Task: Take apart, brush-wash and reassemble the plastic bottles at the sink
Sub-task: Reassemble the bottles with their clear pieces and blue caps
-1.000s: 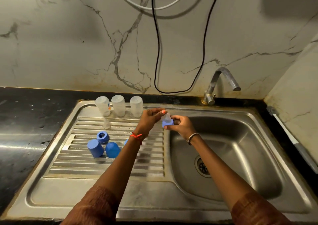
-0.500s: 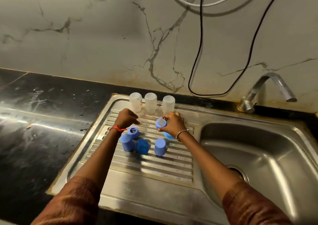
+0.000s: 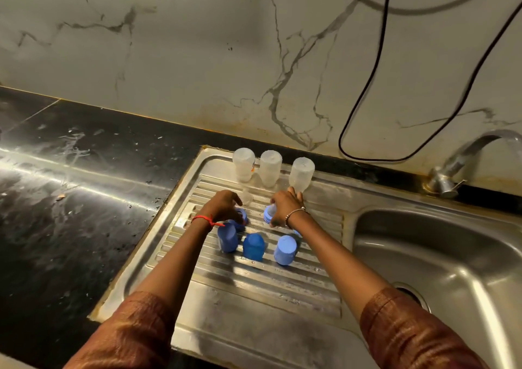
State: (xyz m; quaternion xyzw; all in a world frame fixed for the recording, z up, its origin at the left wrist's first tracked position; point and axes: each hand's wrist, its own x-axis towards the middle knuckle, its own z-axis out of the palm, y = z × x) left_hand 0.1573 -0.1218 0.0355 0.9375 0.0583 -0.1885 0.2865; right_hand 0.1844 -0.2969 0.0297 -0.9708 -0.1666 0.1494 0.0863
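The right hand (image 3: 285, 209) has its grip closed around a small blue plastic collar with a clear teat (image 3: 268, 213), holding it low over the ribbed steel draining board (image 3: 254, 281); the left hand (image 3: 224, 206) curls its fingers over a blue plastic ring (image 3: 242, 215) lying on the ribs, though whether the grip has actually closed on it I cannot tell; a red thread (image 3: 207, 220) circles the left wrist and a beaded bracelet (image 3: 295, 213) the right; just in front of the hands three blue plastic caps (image 3: 253, 246) stand in a loose row on the board, the left one touching the left forearm; a small clear teat (image 3: 247, 196) stands between the hands, towards the wall; behind it three translucent plastic bottles (image 3: 270, 168) stand upside down in a row at the back edge of the board; to the right lies the steel sink basin (image 3: 440, 258) with a curved metal tap (image 3: 466, 156) above it; black stone worktop (image 3: 73, 199) spreads to the left; a black cable (image 3: 367, 86) hangs down the marbled wall.
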